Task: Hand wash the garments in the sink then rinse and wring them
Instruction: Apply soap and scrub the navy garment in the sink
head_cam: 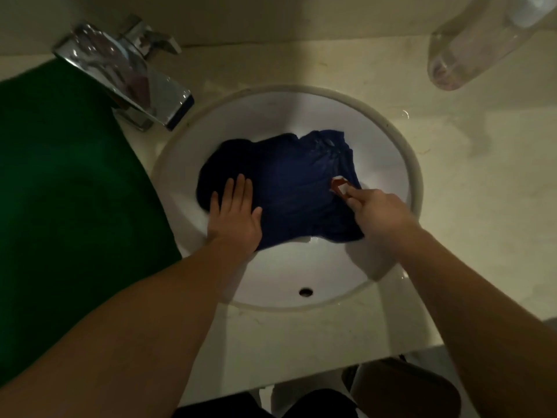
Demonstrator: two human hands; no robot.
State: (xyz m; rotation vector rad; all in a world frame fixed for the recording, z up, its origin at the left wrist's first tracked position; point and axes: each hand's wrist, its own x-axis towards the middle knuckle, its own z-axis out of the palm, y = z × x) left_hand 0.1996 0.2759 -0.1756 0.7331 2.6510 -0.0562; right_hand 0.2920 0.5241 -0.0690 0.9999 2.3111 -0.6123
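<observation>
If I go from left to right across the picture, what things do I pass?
Green cloth → tap → left hand → blue garment → small red thing → right hand → clear bottle.

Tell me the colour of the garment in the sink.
Dark navy blue garment, head view.

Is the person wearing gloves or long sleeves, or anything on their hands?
No gloves. The left hand and right hand are bare, with no rings showing. The left forearm and right forearm are bare too: no sleeve, watch or bracelet shows up to the picture's edge.
</observation>
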